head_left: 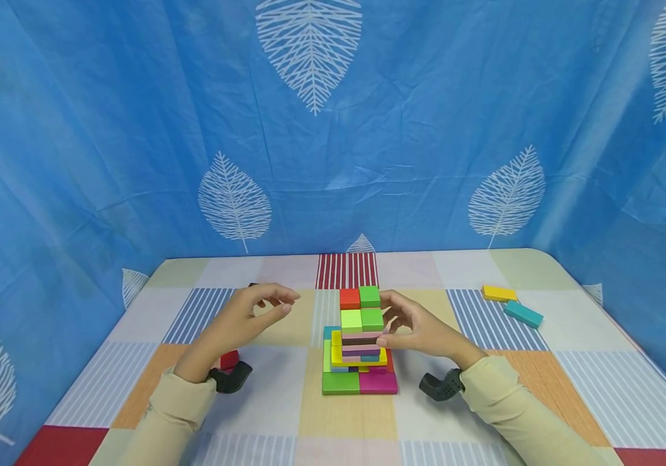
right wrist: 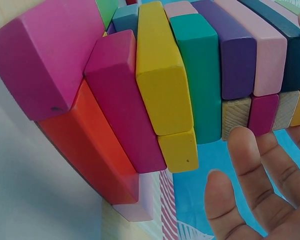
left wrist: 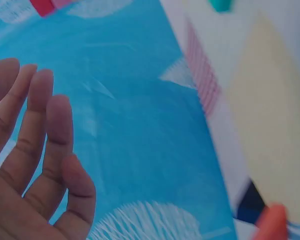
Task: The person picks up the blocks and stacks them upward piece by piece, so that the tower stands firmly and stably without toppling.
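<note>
A tower of coloured wooden blocks (head_left: 362, 356) stands in the middle of the table, with red, green and lime blocks at its top. Beside its right side is my right hand (head_left: 417, 330), thumb at the front near a dark block (head_left: 362, 342), index finger reaching behind the upper blocks. In the right wrist view, relaxed fingers (right wrist: 247, 165) lie close to the ends of a wood-toned block (right wrist: 236, 117) and magenta block (right wrist: 264, 112); firm contact is unclear. Left of the tower my left hand (head_left: 251, 320) hovers, fingers loosely bent, holding nothing.
A yellow block (head_left: 499, 293) and a teal block (head_left: 523, 314) lie at the right. A red block (head_left: 229, 360) sits beside the left wrist, partly hidden. Behind the left hand a dark piece (head_left: 253, 284) barely shows. A blue leaf-patterned curtain (head_left: 402, 129) stands behind the table.
</note>
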Motion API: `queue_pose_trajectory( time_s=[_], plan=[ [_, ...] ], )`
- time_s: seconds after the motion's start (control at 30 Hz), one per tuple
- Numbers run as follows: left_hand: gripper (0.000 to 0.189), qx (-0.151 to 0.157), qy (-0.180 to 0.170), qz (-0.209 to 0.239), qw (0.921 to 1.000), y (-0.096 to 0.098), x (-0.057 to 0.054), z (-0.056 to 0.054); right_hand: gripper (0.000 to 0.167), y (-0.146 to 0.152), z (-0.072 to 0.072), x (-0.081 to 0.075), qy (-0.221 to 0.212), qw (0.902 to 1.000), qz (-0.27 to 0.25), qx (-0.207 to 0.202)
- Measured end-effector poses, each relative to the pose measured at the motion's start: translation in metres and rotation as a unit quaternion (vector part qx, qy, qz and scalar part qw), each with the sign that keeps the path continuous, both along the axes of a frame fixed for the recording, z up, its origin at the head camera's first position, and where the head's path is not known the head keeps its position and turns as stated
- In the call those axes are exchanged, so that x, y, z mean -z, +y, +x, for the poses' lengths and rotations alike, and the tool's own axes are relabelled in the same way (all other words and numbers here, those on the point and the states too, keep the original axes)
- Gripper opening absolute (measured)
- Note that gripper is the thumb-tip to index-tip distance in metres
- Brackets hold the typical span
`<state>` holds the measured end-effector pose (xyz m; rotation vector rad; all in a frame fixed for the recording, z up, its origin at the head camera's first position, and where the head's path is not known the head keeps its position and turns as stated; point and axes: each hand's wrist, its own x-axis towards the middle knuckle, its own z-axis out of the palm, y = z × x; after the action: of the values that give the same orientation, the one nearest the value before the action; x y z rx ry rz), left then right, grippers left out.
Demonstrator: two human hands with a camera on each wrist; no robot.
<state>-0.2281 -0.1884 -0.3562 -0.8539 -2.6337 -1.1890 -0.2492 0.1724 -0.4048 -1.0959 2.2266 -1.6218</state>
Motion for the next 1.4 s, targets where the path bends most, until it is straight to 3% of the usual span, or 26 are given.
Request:
queue_pose_trajectory(
  time_s=[0.2,0.37,0.53,0.73,0.97,1.23,1.4],
  plan=[
    [0.02,0.007,-0.037,-0.007,0.9993,-0.036,0.016,0.005,0.063,0.0,-0.001,0.0,0.0,1.0,-0.002,-0.003],
    [0.023,0.021,-0.088,-0.029,0.9955,-0.062,0.023,0.01,0.064,0.0,-0.001,0.0,0.002,1.0,-0.003,-0.004],
    [0.03,-0.001,-0.136,-0.068,0.9883,-0.081,0.029,0.015,0.064,0.0,-0.001,0.0,0.002,1.0,-0.005,-0.004],
    [0.049,-0.01,-0.188,-0.088,0.9781,-0.092,0.038,0.016,0.066,0.0,-0.001,0.0,-0.003,1.0,-0.007,-0.005],
    [0.043,-0.022,-0.22,-0.121,0.9677,-0.093,0.04,0.015,0.067,0.0,0.0,-0.001,-0.003,1.0,-0.004,-0.001],
    [0.027,-0.062,-0.217,-0.133,0.9651,-0.088,0.04,0.013,0.067,-0.001,0.0,-0.001,-0.002,1.0,-0.003,-0.001],
    [0.026,-0.061,-0.156,-0.133,0.9768,-0.081,0.04,0.011,0.067,0.0,0.0,0.0,-0.002,1.0,-0.003,-0.001]
  ],
)
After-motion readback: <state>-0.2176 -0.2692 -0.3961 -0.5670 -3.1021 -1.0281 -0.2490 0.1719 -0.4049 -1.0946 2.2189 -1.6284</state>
